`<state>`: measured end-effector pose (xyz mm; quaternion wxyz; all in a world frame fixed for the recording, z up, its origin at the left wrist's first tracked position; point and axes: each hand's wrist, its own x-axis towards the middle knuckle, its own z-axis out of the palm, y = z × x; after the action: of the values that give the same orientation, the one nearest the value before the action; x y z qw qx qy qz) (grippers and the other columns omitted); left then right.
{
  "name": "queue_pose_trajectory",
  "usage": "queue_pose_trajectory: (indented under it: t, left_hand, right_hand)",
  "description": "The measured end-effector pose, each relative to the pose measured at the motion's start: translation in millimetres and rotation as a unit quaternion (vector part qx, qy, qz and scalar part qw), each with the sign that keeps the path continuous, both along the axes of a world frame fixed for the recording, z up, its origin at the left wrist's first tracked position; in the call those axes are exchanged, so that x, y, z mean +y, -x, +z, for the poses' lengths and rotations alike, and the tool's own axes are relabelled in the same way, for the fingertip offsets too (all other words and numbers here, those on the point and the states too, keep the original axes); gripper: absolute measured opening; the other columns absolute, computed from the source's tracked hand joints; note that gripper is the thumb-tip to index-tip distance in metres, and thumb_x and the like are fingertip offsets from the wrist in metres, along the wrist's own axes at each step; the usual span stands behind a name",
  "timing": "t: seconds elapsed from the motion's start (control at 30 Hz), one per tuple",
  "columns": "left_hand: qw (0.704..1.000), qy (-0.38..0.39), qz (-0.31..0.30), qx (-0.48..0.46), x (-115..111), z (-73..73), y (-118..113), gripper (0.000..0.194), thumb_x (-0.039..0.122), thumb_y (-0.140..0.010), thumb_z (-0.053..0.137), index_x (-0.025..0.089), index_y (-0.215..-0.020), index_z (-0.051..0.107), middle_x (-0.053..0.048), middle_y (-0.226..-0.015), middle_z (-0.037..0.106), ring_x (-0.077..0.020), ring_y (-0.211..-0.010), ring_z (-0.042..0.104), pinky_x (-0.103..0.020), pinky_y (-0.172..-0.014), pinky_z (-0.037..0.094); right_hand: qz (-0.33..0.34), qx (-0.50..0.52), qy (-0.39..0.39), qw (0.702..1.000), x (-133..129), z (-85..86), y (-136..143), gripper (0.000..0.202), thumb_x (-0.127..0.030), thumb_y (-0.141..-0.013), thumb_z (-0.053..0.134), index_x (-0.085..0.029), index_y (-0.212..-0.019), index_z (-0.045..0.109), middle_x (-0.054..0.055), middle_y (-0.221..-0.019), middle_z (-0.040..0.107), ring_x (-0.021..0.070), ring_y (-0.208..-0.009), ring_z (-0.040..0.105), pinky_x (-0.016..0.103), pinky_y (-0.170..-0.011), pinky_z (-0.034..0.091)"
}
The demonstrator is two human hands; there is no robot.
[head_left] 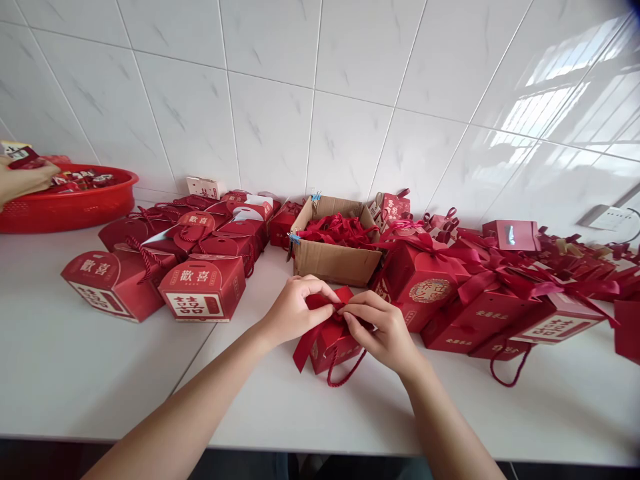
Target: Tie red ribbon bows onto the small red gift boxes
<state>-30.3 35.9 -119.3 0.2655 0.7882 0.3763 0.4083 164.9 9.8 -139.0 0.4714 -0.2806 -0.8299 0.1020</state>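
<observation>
A small red gift box stands on the white table in front of me, its twisted cord handle hanging down the near side. Across its top runs a red ribbon, one tail drooping to the left. My left hand pinches the ribbon between thumb and fingers at the box top. From the other side my right hand also pinches it, fingertips almost meeting the left ones. The ribbon's middle, where both hands meet, is partly hidden by the fingers.
Behind the box sits a cardboard box of loose red ribbons. Several red boxes stand at left; ribboned boxes crowd the right. At far left, another person's hand is over a red basin. A power strip is by the wall.
</observation>
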Motion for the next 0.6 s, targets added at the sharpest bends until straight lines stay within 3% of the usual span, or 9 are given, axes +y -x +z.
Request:
queue_pose_trajectory:
  t: [0.17, 0.6]
  left_hand:
    - [1.000, -0.015, 0.000, 0.005, -0.5, -1.8, -1.2, 0.012, 0.016, -0.075, 0.060, 0.020, -0.078, 0.071, 0.000, -0.081, 0.072, -0.0160, -0.082, 0.065, -0.030, -0.083, 0.048]
    - [1.000, -0.012, 0.012, -0.014, -2.5, -5.1, -3.4, 0.011, 0.022, -0.080, 0.061, 0.019, -0.084, 0.071, -0.002, -0.086, 0.072, -0.0162, -0.084, 0.066, -0.027, -0.079, 0.052]
  right_hand:
    - [-0.033, 0.012, -0.052, 0.998, -0.1, -2.2, 4.0, 0.015, -0.010, -0.085, 0.059, -0.013, -0.092, 0.072, 0.011, -0.088, 0.065, 0.0155, -0.077, 0.064, 0.026, -0.069, 0.056]
    - [-0.094, 0.026, -0.071, 0.993, -2.6, -0.3, 9.6, 0.014, -0.010, -0.082, 0.063, -0.017, -0.088, 0.073, 0.008, -0.087, 0.072, 0.0182, -0.076, 0.066, 0.030, -0.068, 0.059]
